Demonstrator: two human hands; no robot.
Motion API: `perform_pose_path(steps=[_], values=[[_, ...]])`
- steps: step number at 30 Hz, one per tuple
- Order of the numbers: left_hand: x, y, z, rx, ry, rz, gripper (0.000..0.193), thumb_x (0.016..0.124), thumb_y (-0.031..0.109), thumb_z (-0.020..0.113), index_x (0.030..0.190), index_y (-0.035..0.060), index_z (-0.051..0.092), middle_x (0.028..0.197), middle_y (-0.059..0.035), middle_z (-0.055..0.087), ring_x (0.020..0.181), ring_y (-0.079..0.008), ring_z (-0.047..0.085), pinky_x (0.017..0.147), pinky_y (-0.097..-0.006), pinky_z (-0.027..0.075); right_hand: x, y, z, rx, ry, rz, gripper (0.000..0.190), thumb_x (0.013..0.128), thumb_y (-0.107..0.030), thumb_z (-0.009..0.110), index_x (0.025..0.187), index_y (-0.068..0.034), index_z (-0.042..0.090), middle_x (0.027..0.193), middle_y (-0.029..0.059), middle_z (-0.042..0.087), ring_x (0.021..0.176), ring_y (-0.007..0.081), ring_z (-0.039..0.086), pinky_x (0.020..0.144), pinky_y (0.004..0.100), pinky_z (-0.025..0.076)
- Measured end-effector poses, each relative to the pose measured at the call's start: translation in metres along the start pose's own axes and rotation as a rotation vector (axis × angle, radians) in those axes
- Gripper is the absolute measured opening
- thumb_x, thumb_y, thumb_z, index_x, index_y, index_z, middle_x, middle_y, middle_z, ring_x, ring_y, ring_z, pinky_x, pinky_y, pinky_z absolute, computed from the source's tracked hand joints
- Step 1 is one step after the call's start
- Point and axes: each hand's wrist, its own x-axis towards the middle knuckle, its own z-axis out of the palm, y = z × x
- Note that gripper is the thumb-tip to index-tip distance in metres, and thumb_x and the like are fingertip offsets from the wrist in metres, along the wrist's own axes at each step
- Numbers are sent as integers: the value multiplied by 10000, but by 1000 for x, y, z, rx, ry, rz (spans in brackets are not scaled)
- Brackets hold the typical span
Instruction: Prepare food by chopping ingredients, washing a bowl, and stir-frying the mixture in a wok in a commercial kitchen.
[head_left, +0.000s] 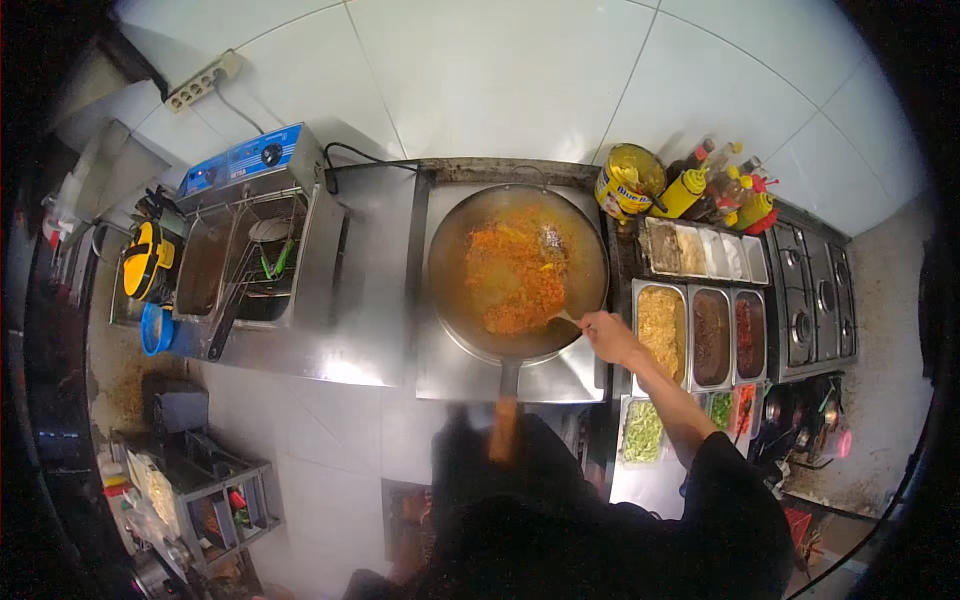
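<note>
My right hand (609, 337) grips the handle of a spatula (568, 318) at the near right rim of a wide wok. The spatula's end reaches into orange, crumbly food (517, 277), partly hidden by steam. The wok (450, 255) rests on a stainless steel stove top (465, 379), its wooden handle (504, 431) pointing toward my body. My left hand is not clearly in view.
To the right stand steel pans of toppings (660, 326), a spice tray (705, 251), a yellow tin (626, 180), squeeze bottles (686, 191) and a gas hob (806, 300). A deep fryer (240, 247) with a wire basket (262, 255) is at left.
</note>
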Motion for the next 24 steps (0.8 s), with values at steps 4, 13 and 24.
perform_pose_path(steps=[4,13,24], values=[[-30,-3,-23,573,887,-1132,309,942,255,447,1206,112,518,893,-92,606,693,-242,598,570,-373,495,47,-27,57,129,186,-89,202,875,-58,519,1029,9,633,919,297,612,921,451,603,758,448,483],[22,15,-26,209,1217,-815,294,980,337,452,1107,111,590,845,-72,622,524,-174,484,474,-326,434,99,-96,88,533,242,185,239,885,-149,458,947,56,565,819,286,603,824,401,622,696,451,448],[125,63,31,471,1107,-888,262,986,272,439,1114,110,600,878,-47,623,582,-161,501,517,-330,448,140,-60,33,169,445,-41,356,931,-125,443,1266,-17,499,1073,313,597,1038,460,569,848,511,444]])
